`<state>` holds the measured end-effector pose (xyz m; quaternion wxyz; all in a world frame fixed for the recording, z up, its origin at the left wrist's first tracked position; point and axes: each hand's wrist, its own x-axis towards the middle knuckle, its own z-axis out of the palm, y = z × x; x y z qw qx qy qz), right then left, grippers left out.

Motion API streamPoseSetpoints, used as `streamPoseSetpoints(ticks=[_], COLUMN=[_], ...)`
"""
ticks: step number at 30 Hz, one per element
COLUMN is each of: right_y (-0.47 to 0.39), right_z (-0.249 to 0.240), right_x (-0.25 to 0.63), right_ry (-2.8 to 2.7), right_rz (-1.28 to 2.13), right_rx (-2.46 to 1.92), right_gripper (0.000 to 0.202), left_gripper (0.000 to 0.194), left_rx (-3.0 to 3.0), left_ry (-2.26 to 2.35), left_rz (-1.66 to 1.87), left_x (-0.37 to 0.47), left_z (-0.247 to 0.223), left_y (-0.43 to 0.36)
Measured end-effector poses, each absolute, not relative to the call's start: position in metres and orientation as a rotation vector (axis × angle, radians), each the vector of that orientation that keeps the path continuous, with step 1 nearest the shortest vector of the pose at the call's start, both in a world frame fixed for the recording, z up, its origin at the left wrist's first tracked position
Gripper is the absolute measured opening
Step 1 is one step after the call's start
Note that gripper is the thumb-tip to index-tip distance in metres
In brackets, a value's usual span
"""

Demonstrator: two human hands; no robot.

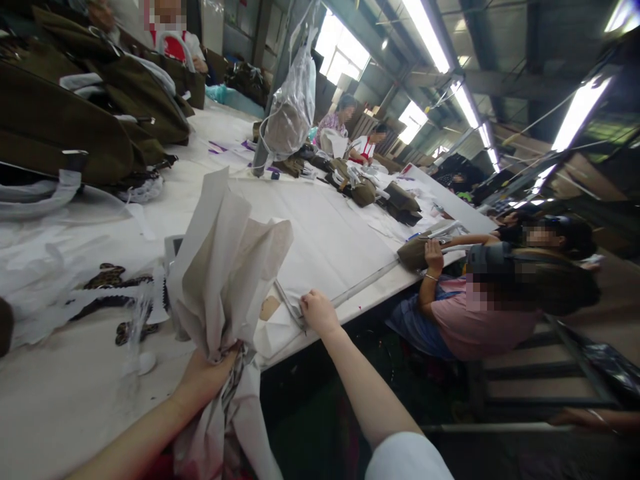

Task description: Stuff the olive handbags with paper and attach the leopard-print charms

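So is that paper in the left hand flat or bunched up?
Bunched up: the paper gathers into creases at the left hand and fans out above it.

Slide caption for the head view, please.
Left hand gripping crumpled paper, right hand at the edge of a white table, brown bags piled on it.

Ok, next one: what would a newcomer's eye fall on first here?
Most likely the crumpled pale sheet bunched in the left hand, standing up left of centre. After that, perhaps the dark olive bags heaped at upper left, and the bright strip lights slanting across the upper right.
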<state>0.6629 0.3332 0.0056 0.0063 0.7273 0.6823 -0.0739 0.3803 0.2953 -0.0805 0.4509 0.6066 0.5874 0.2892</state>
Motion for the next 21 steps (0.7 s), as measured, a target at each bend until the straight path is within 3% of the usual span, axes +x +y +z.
streamPoseSetpoints(ticks=[10,21], right_y=[0.359,0.376], right_z=[0.006,0.002], right_x=[0.678,0.702], right_ry=[2.032,1.904], right_rz=[-0.268,-0.707], right_rx=[2.266,2.382], right_gripper=[0.027,0.023], left_gripper=[0.045,0.044], left_rx=[1.534,1.523], left_ry=[1.424,1.484], left_rz=[0.685,0.730], left_x=[0.377,0.381], left_z=[-0.073,-0.069], left_y=[0.296,0.295])
